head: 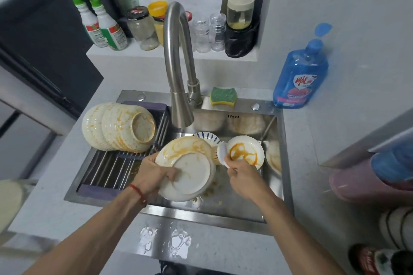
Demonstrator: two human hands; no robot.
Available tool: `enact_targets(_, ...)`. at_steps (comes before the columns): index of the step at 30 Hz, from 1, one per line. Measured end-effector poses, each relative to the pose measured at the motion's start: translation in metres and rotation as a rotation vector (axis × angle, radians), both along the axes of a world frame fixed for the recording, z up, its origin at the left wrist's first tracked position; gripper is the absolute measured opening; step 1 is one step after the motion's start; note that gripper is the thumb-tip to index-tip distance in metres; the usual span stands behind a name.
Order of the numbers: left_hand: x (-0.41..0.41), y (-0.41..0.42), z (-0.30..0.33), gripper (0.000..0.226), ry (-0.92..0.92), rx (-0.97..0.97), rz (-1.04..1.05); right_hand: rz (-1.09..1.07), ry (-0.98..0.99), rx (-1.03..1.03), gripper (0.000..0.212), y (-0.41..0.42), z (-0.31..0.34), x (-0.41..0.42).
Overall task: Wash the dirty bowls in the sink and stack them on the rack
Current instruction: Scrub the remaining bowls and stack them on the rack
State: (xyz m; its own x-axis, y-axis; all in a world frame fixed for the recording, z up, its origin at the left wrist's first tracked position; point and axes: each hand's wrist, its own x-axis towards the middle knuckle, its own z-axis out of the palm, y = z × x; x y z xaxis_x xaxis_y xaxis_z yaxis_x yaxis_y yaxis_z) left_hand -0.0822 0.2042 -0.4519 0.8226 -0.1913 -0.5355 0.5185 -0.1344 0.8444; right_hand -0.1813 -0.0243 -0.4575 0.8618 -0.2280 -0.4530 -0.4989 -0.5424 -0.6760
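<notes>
**Scrubbing a stained bowl over the sink**

The brush bristles were half hidden behind the bowl that the left hand gripped by its rim, tilted above the sink. The right hand was closed around the brush handle. More stained bowls lay at the far right of the basin. A stack of bowls lay on its side on the rack, at the left edge.
</notes>
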Motion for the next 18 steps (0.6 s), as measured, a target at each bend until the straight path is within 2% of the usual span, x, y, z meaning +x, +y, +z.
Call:
enact_targets(4,-0.001,-0.002,0.005,0.083,0.029,-0.034,0.066,0.042,-0.047,0.071,0.053,0.005,0.002,-0.005)
enact_targets(7,-0.003,-0.001,0.008,0.080,0.042,-0.052,0.084,0.024,-0.011,0.024,0.053,-0.001,-0.001,0.000)
enact_targets(14,-0.005,-0.006,0.011,0.077,0.075,-0.134,0.164,0.010,0.029,0.054,0.057,-0.002,-0.007,-0.004)
enact_targets(18,-0.004,-0.008,0.014,0.069,0.107,-0.124,0.213,0.071,0.004,0.031,0.060,0.005,-0.001,-0.012)
